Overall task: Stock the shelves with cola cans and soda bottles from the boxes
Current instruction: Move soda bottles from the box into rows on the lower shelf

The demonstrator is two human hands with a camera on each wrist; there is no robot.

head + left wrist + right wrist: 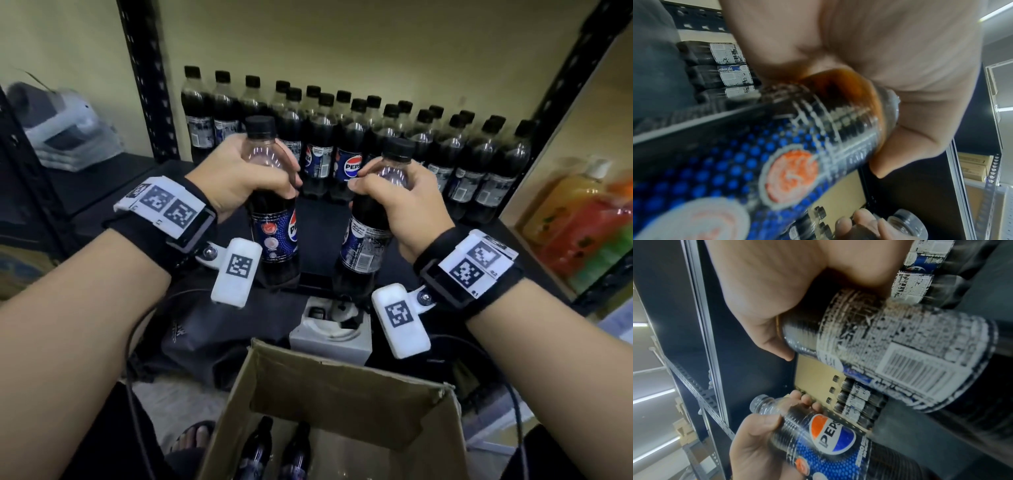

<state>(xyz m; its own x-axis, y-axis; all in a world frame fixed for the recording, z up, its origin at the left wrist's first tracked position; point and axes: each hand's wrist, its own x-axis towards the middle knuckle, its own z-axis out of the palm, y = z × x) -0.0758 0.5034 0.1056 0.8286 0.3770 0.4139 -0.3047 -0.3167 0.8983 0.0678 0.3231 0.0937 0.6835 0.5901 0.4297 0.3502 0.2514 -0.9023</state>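
Note:
My left hand [239, 178] grips the upper part of a Pepsi bottle [274, 219], held upright just above the front edge of the black shelf [318, 212]. My right hand [400, 205] grips a second Pepsi bottle [366, 240] the same way, tilted slightly left. Both bottles hang in front of several Pepsi bottles [428, 144] standing in rows at the back of the shelf. The left wrist view shows the held bottle's blue label [748, 162] close up. In the right wrist view the barcode label [910, 356] of the right bottle fills the frame, with the left hand's bottle [828, 439] below it.
An open cardboard box [342, 411] sits below my arms with two bottles [277, 448] standing in it. Black perforated shelf uprights [144, 82] flank the bay. Coloured juice packs [589, 222] stand at the right, a white device [332, 329] under the shelf.

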